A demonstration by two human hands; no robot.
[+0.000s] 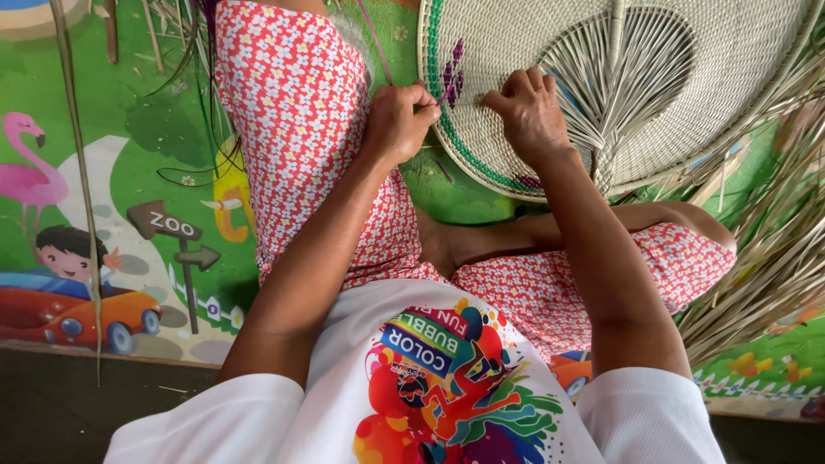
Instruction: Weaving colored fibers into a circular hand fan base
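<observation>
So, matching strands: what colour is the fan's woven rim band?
Green, on the woven fan, with purple accents; head view.

I see the woven fan (601,94) lying ahead of my crossed legs (550,275) on the play mat (155,172). My left hand (400,120) sits at its near-left rim, my right hand (533,116) just beside it on the weave. Loose palm strips (773,249) lie to the right.
</observation>
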